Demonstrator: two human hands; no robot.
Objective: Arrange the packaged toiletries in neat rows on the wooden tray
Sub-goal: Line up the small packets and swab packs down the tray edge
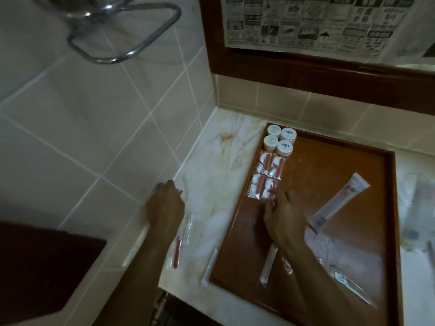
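Observation:
The wooden tray point(329, 158) lies on the marble counter. In its far left corner stand several round white jars point(280, 140) in a block. Just below them lie several cotton-and-file packets point(263, 170) in rows. My right hand point(284, 215) reaches over the tray, and its straight fingertips touch the nearest right packet point(268, 192). My left hand point(164, 205) rests on the counter by the wall, its bent fingers beside a slim white packet point(186, 184); whether they pinch it is unclear. A white tube point(339, 203) lies diagonally on the tray.
A slim stick packet point(268, 267) and a long clear packet point(350, 285) lie on the tray's near part. On the counter left of the tray lie a red-stick packet point(176, 252), a clear packet point(188, 227) and a white stick packet point(209, 267). More packets point(414, 208) sit right of the tray.

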